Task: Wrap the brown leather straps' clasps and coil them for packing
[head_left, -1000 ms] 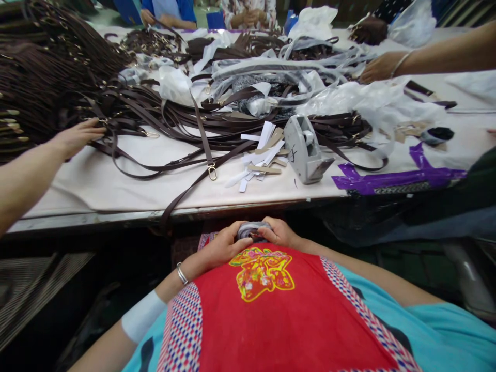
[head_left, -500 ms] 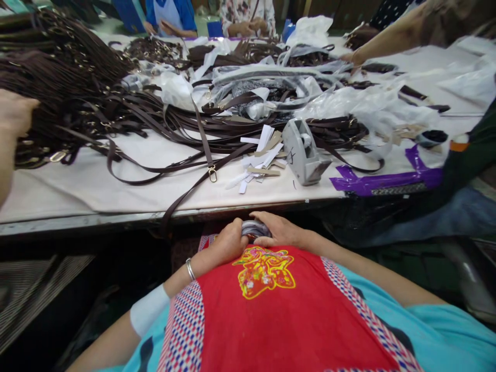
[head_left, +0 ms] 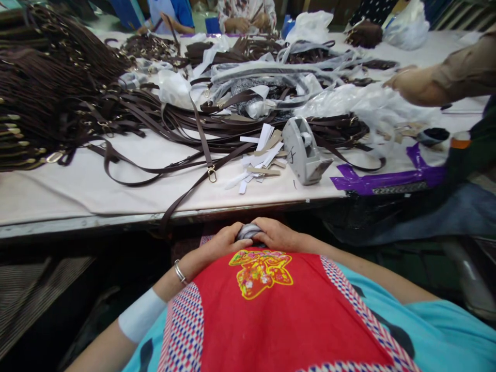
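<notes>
Low in front of my red apron, a rolled-up greyish bundle sits between my two hands. It looks like a coil in shiny see-through plastic; what is inside cannot be made out. My left hand is closed round its left side, with the thumb along the near edge. From the right, my right hand grips it with curled fingers. Both hands are just below the table edge, partly hiding the bundle. A dark brown strap hangs over that edge to the left of them.
On the white-covered table lie brown straps with metal buckles, paper strips and plastic bags. A grey tape dispenser stands near the front edge. A co-worker's arm reaches in from the right; others sit across.
My hands have drawn closer together round the bundle, and the left wrist has shifted left. A person's hand at the far left has gone from view. The co-worker's arm at right has pulled back.
</notes>
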{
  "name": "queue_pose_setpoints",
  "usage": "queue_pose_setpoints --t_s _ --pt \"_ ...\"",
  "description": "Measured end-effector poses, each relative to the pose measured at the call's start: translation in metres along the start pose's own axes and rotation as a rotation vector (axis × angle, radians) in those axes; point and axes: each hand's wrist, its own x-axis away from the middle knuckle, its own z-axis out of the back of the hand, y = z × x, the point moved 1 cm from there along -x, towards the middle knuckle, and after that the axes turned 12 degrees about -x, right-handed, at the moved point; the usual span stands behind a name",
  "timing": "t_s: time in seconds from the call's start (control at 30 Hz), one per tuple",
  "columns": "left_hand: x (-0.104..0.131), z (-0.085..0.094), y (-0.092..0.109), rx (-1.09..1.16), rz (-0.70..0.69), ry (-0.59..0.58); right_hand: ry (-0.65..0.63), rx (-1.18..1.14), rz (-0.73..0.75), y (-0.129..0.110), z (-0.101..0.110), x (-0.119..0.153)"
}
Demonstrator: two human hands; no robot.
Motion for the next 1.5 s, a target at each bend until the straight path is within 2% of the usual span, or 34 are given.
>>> queue_pose_setpoints --t_s 0.23,0.43,0.63,0.8,1.0,1.13,1.33,1.5 --pt "0.005 -0.001 0.005 -0.099 -0.034 0.025 -0.121 -0.108 0.115 -0.006 0.012 0.003" --pt "0.003 -0.007 0.001 -0.150 -0.015 0.024 -0.090 0.004 0.112 -0.008 0.011 0.002" --pt "0.001 -0.017 -0.004 -0.173 -0.026 0.105 -0.017 0.027 0.140 -0.002 0.004 0.002" --pt "0.002 -0.015 -0.001 -0.102 -0.010 0.123 -0.004 0.013 0.100 -0.002 0.003 0.003" --pt "0.005 -0.005 0.012 0.050 0.114 0.027 -0.161 -0.015 0.001 -0.013 0.012 0.003" --pt "0.006 0.001 0.008 0.067 0.075 -0.001 -0.175 0.128 -0.064 -0.022 0.011 0.002" --pt "0.008 0.010 -0.003 0.505 0.030 -0.177 -0.124 0.272 0.005 -0.020 0.005 -0.002" --pt "0.007 0.010 0.006 0.692 0.001 -0.280 -0.171 0.474 0.138 -0.029 0.013 -0.006"
